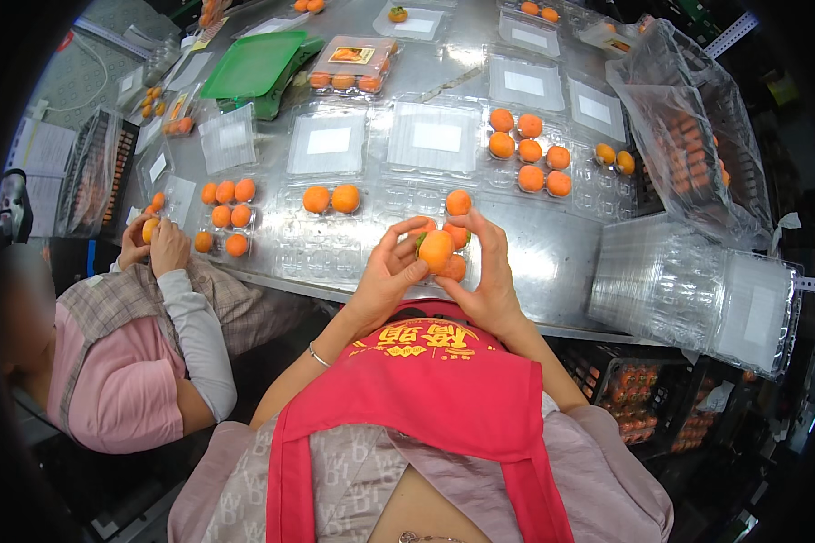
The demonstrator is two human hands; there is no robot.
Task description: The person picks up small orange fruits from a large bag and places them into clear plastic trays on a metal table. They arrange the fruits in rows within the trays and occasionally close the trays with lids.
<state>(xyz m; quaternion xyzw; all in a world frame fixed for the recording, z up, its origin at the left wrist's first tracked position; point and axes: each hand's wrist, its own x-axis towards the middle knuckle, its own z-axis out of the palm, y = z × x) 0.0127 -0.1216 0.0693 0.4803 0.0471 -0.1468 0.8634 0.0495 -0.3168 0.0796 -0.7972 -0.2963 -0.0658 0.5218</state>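
An orange persimmon with a green calyx on its left side is held in my left hand, over the near end of an open clear plastic clamshell box. Curved around its right side is my right hand, thumb and forefinger apart; whether they press on the fruit cannot be told. Beneath and behind the hands more persimmons sit in the box, one persimmon plainly seen at the back right. My fingers partly hide the others. The box's lid, with a white pad, lies folded back on the metal table.
Left, a co-worker's hands hold a persimmon by a part-filled box. More open boxes lie across the metal table. Nested clamshells lean at right, below a plastic-lined crate. A green tray is at back left.
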